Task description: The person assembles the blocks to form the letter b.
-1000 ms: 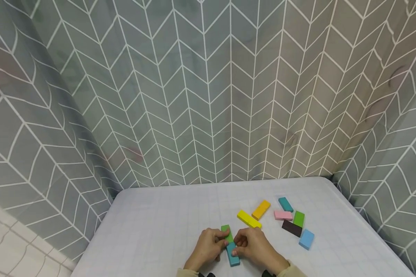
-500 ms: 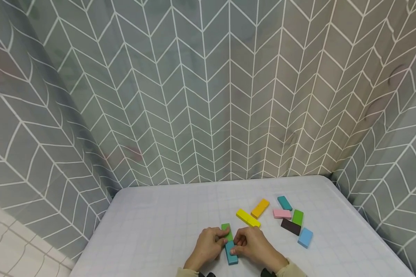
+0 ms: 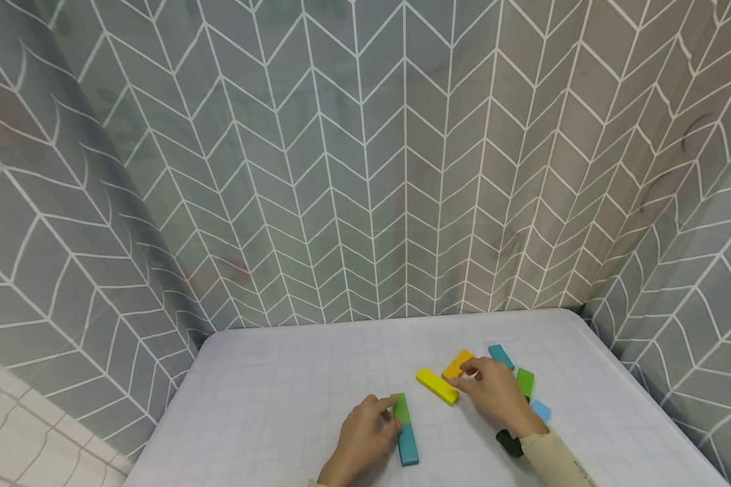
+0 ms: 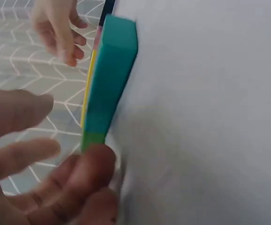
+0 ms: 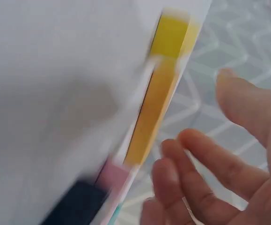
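Note:
A green block (image 3: 400, 408) and a teal block (image 3: 408, 445) lie end to end in a line on the table. My left hand (image 3: 365, 433) is beside them, its fingers loosely bent at the green block. In the left wrist view, a fingertip overlaps the green end below the teal block (image 4: 112, 70); whether it touches cannot be told. My right hand (image 3: 496, 392) hovers with spread fingers over the orange block (image 3: 457, 365), near the yellow block (image 3: 436, 386). In the right wrist view the fingers hold nothing and stay apart from the orange block (image 5: 149, 117).
Behind the right hand lie another teal block (image 3: 501, 356), another green block (image 3: 525, 383) and a light blue block (image 3: 541, 410). The pink block (image 5: 114, 176) and a dark block (image 5: 76, 201) show in the right wrist view. A patterned curtain (image 3: 365, 169) surrounds the white table (image 3: 268, 392).
My right hand has let go of the front teal block and moved right and away, over towards the orange and yellow blocks. My left hand stays by the green block.

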`<state>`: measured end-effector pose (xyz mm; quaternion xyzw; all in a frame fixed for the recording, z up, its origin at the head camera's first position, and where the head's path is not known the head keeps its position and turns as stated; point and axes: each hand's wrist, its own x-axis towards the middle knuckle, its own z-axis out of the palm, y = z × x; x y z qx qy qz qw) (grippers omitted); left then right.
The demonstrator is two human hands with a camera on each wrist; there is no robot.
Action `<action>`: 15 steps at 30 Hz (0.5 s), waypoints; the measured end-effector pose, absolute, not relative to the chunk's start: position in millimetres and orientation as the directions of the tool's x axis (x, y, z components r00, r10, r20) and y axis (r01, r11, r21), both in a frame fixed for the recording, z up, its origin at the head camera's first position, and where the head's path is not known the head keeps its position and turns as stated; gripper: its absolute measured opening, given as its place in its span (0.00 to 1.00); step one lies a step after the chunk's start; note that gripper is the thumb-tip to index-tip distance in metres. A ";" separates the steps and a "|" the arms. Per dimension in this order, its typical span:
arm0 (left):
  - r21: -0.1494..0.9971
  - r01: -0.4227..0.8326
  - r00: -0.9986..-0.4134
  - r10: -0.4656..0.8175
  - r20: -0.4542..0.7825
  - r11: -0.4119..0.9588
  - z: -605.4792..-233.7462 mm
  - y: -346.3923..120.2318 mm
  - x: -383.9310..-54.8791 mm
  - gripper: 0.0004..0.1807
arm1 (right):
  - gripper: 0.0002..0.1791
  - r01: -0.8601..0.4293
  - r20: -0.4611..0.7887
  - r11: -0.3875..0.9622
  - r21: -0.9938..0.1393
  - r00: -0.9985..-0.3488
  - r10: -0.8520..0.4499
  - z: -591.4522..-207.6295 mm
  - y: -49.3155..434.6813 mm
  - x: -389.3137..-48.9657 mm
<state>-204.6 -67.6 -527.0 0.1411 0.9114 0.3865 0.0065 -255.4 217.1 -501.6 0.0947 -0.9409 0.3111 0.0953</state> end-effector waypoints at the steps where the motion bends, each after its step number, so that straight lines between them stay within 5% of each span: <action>1: 0.667 0.259 -0.960 0.262 0.098 0.699 -524.9 -66.8 -202.8 0.29 | 0.21 -0.230 0.251 0.808 -0.542 -0.962 -0.105 -501.6 223.8 -258.2; 7: 0.519 0.270 -0.945 0.326 -0.019 0.811 -520.8 -61.7 -190.8 0.44 | 0.29 -0.228 0.224 0.833 -0.504 -0.966 -0.129 -505.5 249.6 -266.8; 15: 0.476 0.311 -0.935 0.355 -0.003 0.823 -529.6 -53.7 -186.5 0.43 | 0.28 -0.300 0.237 0.822 -0.484 -0.949 -0.207 -513.3 243.5 -262.1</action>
